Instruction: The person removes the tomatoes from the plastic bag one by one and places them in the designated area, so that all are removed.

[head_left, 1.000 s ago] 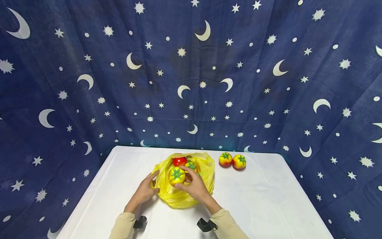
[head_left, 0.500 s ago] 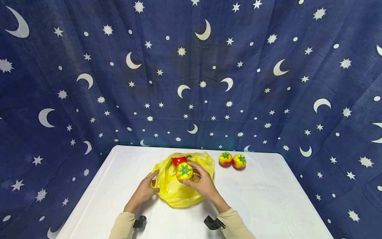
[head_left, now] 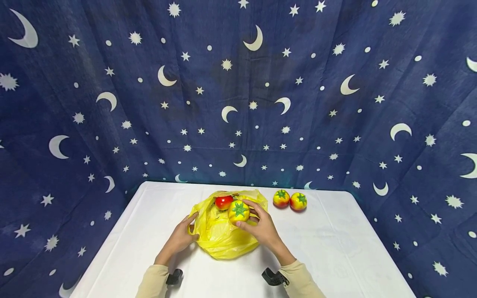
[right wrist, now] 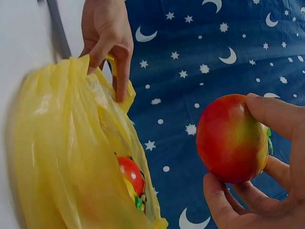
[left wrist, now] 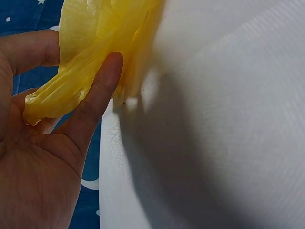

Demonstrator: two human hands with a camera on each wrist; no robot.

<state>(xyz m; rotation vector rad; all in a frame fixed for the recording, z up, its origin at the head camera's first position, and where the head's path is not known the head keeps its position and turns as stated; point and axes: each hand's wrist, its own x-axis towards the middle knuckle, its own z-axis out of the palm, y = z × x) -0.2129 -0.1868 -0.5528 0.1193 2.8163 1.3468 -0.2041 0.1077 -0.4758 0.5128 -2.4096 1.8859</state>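
In the head view my left hand [head_left: 181, 236] holds the left rim of a crinkled yellow plastic bag [head_left: 225, 244]. The left wrist view has the bag's handle part [left wrist: 71, 86] running between the thumb and fingers. Over the bag's mouth, my right hand [head_left: 265, 228] grips a round yellow-and-red toy fruit [head_left: 238, 210] with a green star-shaped leaf top. Its red underside [right wrist: 231, 143] faces the right wrist camera, thumb and fingertips around it. Inside the bag lies a shiny red fruit [head_left: 223, 202]; something yellow with green [right wrist: 138, 202] shows beside it.
Two more yellow-and-red fruits [head_left: 281, 199] [head_left: 298, 201] sit side by side on the white-covered table [head_left: 335, 248], right of the bag. A dark blue curtain [head_left: 208, 124] with moons and stars surrounds the table's back and sides.
My right hand has moved to the right across the bag's mouth, carrying the toy fruit along. My left hand stays at the bag's rim.
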